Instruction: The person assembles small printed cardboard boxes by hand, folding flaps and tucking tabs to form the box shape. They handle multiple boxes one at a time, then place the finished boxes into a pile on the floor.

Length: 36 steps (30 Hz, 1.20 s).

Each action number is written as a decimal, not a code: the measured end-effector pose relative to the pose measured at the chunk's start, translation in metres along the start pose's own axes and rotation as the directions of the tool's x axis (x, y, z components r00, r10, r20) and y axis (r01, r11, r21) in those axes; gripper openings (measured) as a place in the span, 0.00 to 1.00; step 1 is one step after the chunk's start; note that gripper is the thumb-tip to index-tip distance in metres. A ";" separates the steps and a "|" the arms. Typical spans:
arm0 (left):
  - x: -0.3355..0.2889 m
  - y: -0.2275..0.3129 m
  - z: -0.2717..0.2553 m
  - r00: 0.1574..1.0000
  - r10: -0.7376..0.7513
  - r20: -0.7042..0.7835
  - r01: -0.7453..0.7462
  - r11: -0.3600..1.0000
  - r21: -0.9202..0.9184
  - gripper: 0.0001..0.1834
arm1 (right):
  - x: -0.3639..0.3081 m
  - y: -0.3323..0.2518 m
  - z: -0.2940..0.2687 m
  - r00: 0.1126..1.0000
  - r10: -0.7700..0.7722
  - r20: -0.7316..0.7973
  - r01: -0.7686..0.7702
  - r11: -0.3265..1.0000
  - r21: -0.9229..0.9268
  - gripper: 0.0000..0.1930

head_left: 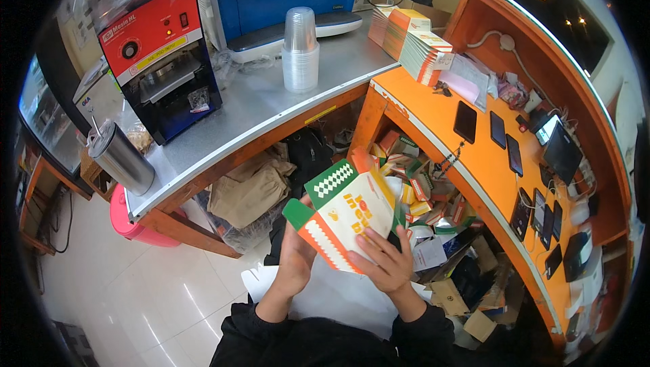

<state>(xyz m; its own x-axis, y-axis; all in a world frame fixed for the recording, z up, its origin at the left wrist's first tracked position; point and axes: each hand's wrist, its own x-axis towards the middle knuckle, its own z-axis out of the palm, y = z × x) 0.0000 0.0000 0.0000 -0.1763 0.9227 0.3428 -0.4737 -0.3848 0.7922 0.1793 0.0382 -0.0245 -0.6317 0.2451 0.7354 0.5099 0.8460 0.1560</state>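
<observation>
A small printed carton in white, orange and green is held up in front of me, tilted, with green flaps standing out on its left and top. My left hand grips its left side, the fingers partly hidden behind it. On its lower right my right hand holds it, fingers spread over the white printed face. Below both hands, white sheets lie across my lap. Many similar folded cartons are heaped under the orange counter, just beyond my right hand.
A steel counter ahead carries a red-and-black cup sealer, stacked clear plastic cups and a steel tumbler. The orange counter at right bears flat carton stacks and several phones. A pink bucket stands left.
</observation>
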 end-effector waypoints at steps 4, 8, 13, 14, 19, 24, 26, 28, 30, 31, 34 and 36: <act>0.003 -0.002 0.010 0.970 -0.052 -0.236 0.124 0.945 0.303 0.18 | 0.008 0.001 -0.011 0.996 0.047 0.076 -0.056 0.991 0.121 0.20; 0.003 0.004 0.012 0.997 -0.077 -0.023 0.075 0.793 0.605 0.09 | 0.022 0.011 -0.016 0.947 0.299 -0.118 -0.281 0.949 0.144 0.16; 0.004 0.003 0.015 0.993 -0.032 0.116 -0.054 0.745 0.664 0.08 | 0.036 0.025 -0.020 0.917 0.397 -0.026 -0.377 0.888 0.264 0.13; 0.006 0.002 0.014 0.989 0.005 0.147 -0.106 0.714 0.692 0.08 | 0.035 0.023 -0.020 0.914 0.402 -0.047 -0.374 0.884 0.281 0.12; 0.004 0.001 0.011 0.985 0.174 -0.013 -0.114 0.699 0.706 0.09 | 0.028 0.019 -0.019 0.920 0.376 -0.111 -0.328 0.894 0.305 0.13; 0.009 0.002 0.014 0.943 0.237 -0.232 -0.093 0.860 0.502 0.05 | 0.023 0.012 -0.021 0.982 0.093 -0.161 -0.056 0.973 0.223 0.15; 0.011 0.006 0.013 0.952 0.199 -0.233 -0.059 0.865 0.499 0.05 | 0.025 0.010 -0.023 0.991 -0.046 -0.127 0.064 0.988 0.139 0.16; 0.012 0.011 0.012 0.961 0.185 -0.205 -0.052 0.850 0.525 0.04 | 0.028 0.007 -0.026 0.991 -0.085 -0.103 0.097 0.988 0.119 0.16; 0.014 0.016 0.011 0.967 0.209 -0.146 -0.085 0.804 0.589 0.04 | 0.032 0.005 -0.028 0.998 -0.027 -0.063 0.037 0.988 0.151 0.15; 0.014 0.018 0.011 0.977 0.191 -0.099 -0.095 0.795 0.599 0.04 | 0.033 0.003 -0.030 0.999 0.014 -0.052 -0.005 0.985 0.171 0.15; 0.012 0.024 0.012 0.983 0.180 0.042 -0.162 0.732 0.662 0.03 | 0.036 -0.001 -0.034 0.993 0.120 0.009 -0.118 0.967 0.227 0.15; 0.011 0.027 0.014 0.974 0.183 0.132 -0.223 0.692 0.687 0.03 | 0.037 -0.003 -0.035 0.986 0.169 0.011 -0.166 0.951 0.263 0.16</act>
<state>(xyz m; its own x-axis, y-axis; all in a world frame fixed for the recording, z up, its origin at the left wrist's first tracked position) -0.0028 -0.0010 0.0318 -0.1442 0.8254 0.5458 0.3045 -0.4878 0.8181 0.1745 0.0283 0.0255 -0.5428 0.3897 0.7439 0.4362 0.8878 -0.1468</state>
